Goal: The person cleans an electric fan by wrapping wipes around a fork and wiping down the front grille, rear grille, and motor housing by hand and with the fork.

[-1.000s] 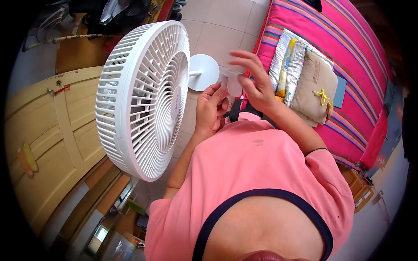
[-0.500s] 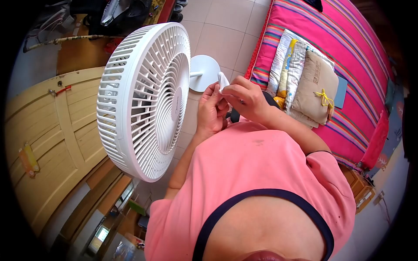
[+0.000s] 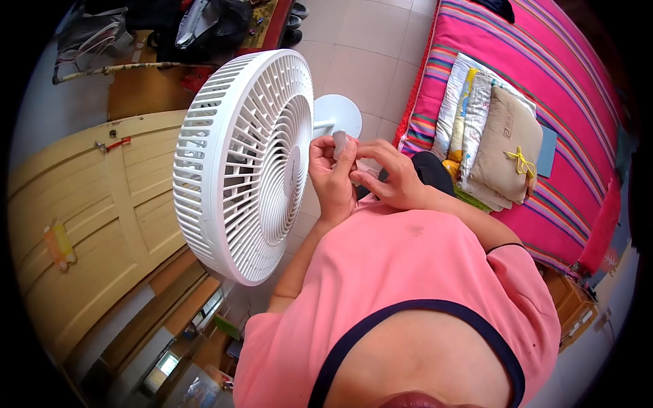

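Home bedroom: striped bed (image 3: 564,102), folded cloths (image 3: 476,122)

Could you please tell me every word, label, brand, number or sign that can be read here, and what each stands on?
None can be read with certainty.
White fan: small mark at the centre of the grille, too small and blurred to read.
Tan cushion: dark marking near its upper end, too unclear to read.
White piece at the left hand: no lettering visible.
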`<act>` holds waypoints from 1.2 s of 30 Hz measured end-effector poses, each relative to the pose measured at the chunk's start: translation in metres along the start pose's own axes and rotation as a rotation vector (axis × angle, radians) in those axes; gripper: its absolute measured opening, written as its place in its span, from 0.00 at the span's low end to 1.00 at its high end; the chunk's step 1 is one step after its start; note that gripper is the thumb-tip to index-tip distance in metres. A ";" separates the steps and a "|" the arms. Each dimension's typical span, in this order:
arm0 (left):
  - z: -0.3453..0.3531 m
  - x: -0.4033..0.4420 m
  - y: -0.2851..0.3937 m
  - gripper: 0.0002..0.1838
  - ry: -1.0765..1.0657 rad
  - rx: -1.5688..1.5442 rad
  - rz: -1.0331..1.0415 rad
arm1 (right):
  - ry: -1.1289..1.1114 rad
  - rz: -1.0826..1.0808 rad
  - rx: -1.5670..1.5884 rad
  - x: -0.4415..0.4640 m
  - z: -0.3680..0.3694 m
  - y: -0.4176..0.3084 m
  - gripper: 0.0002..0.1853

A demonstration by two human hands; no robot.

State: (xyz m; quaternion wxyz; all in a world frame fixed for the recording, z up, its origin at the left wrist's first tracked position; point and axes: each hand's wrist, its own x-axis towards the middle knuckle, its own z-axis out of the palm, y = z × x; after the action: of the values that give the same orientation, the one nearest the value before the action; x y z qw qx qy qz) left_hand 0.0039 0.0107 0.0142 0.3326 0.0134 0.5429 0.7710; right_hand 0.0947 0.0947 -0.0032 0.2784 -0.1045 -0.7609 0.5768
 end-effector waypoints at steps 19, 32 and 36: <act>0.002 0.014 -0.003 0.11 -0.035 0.344 0.084 | 0.103 0.451 0.242 -0.002 -0.013 0.016 0.18; -0.011 0.016 -0.010 0.08 -0.104 0.012 0.027 | -0.029 0.466 0.204 -0.001 -0.026 0.004 0.15; -0.005 0.012 -0.006 0.06 -0.085 0.001 -0.002 | 0.009 0.400 0.132 -0.001 -0.028 0.010 0.15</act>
State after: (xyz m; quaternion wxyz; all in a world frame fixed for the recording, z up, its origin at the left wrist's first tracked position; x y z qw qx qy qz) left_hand -0.0045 0.0135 0.0033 0.3560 0.0456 0.5287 0.7692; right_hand 0.1096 0.1205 -0.0083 0.1682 -0.2375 -0.6841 0.6688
